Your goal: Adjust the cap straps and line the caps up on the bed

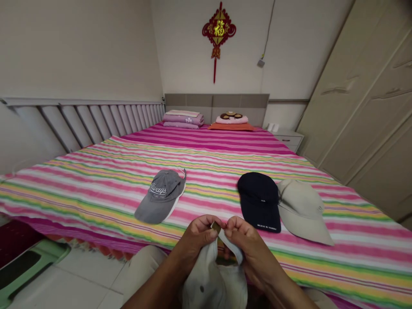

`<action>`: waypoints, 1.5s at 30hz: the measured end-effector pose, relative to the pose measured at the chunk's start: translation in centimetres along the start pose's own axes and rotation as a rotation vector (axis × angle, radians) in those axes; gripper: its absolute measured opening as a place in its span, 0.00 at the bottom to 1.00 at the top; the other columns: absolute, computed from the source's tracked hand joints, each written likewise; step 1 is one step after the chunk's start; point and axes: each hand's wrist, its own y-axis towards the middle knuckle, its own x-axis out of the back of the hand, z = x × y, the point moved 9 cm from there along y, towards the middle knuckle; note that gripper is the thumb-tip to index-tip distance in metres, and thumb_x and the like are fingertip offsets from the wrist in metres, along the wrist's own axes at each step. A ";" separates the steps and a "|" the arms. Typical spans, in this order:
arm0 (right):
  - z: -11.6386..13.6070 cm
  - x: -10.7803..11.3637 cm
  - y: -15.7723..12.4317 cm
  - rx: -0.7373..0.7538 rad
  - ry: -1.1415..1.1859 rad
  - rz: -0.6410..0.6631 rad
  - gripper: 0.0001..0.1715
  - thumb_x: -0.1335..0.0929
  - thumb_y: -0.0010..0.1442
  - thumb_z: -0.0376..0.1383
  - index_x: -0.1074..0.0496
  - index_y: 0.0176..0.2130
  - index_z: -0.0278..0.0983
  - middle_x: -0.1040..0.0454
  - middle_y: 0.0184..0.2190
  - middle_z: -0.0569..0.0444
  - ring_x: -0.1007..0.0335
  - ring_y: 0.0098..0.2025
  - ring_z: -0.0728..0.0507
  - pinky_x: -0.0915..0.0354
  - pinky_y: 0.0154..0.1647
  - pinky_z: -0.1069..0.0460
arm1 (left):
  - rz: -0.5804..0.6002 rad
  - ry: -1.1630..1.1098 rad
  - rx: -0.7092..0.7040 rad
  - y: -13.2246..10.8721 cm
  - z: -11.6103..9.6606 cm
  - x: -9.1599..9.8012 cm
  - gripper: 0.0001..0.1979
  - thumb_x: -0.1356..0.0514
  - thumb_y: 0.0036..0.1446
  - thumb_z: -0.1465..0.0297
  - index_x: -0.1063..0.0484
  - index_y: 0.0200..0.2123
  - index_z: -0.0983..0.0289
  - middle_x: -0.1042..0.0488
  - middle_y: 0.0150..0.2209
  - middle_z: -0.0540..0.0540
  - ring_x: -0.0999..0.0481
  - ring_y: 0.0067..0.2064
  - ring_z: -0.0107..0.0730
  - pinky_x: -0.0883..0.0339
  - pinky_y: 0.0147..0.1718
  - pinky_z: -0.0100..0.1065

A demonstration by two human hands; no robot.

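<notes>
A pale cap (206,279) is held up over my lap, its back opening and adjusting strap facing away from me. My left hand (202,234) pinches the left strap end, where a small brass-coloured buckle shows. My right hand (240,240) grips the right strap end, its fingertips almost touching those of the left. On the bed beyond lie a grey cap (161,195) with white lettering to the left, a dark navy cap (259,199) to the right, and a beige cap (304,210) against the navy one.
The caps lie on a striped bedspread (206,165). Folded purple bedding (183,119) and a pink-and-orange stack (231,122) rest by the headboard (193,101). A green stool (35,266) stands low at left, a wardrobe (360,98) at right, and a nightstand (286,137) beside the bed.
</notes>
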 end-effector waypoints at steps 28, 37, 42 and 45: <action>-0.3 0.5 0.0 -0.005 -0.257 -0.040 0.16 0.31 0.48 0.41 0.37 0.19 0.34 0.39 0.14 0.60 0.50 0.17 0.54 0.54 0.20 0.56 | -0.105 -0.037 -0.035 -0.1 -0.1 1.7 0.12 0.34 0.38 0.73 0.28 0.31 0.66 0.26 0.35 0.55 0.27 0.31 0.30 0.35 0.33 0.32; -0.7 0.4 0.4 -0.016 -0.223 -0.034 0.17 0.30 0.47 0.42 0.37 0.18 0.34 0.40 0.13 0.61 0.53 0.16 0.55 0.56 0.18 0.56 | -0.068 -0.032 -0.013 -0.1 0.3 1.5 0.14 0.34 0.38 0.72 0.28 0.33 0.65 0.25 0.27 0.53 0.26 0.28 0.33 0.33 0.31 0.36; -0.7 0.5 0.6 -0.034 -0.230 -0.013 0.18 0.30 0.46 0.42 0.36 0.18 0.33 0.40 0.12 0.60 0.53 0.15 0.56 0.58 0.17 0.56 | -0.079 0.011 0.007 0.0 0.5 1.8 0.15 0.33 0.36 0.72 0.28 0.33 0.66 0.26 0.26 0.52 0.26 0.28 0.33 0.35 0.29 0.33; -0.9 0.7 0.7 -0.074 -0.233 -0.008 0.18 0.29 0.44 0.42 0.35 0.19 0.32 0.36 0.14 0.59 0.49 0.14 0.56 0.57 0.16 0.57 | -0.113 0.046 0.010 -0.1 0.4 2.2 0.15 0.33 0.36 0.73 0.28 0.32 0.66 0.26 0.27 0.53 0.27 0.28 0.30 0.36 0.29 0.31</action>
